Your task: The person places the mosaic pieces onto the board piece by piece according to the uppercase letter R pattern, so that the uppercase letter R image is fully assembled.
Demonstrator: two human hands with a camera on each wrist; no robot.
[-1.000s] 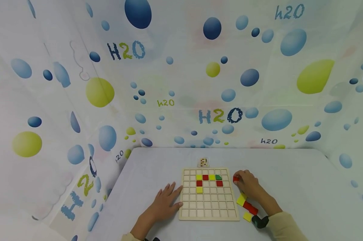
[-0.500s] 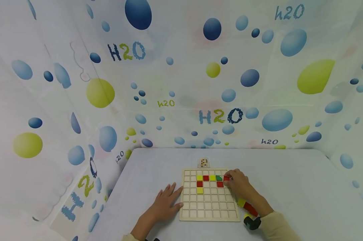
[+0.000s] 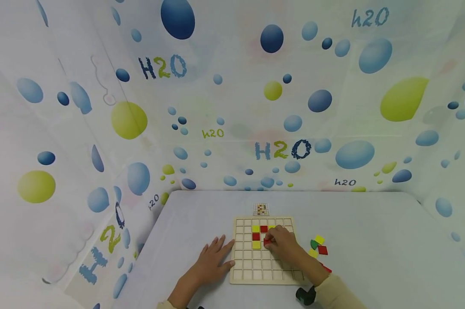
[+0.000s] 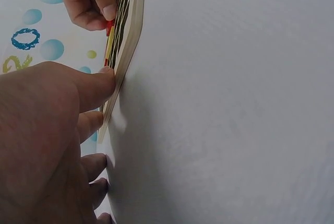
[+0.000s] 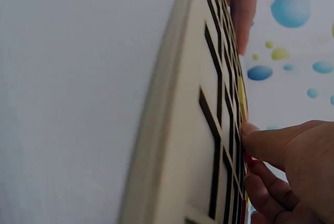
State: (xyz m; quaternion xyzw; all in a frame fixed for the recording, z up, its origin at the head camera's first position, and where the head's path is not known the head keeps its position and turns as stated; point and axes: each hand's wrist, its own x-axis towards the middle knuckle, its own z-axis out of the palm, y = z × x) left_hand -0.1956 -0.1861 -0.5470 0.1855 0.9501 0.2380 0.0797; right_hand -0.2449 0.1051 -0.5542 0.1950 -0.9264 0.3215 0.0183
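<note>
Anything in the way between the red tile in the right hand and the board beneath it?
Nothing visible: the right hand pinches the red tile at the board, though that hand hides part of the grid. The left hand is clear, at the board's left edge.

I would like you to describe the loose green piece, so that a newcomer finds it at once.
Start from the wooden grid board on the white table. Just beyond its right edge lies a small cluster of loose pieces. The green piece is there, the only green one beside yellow pieces and a red one.
</note>
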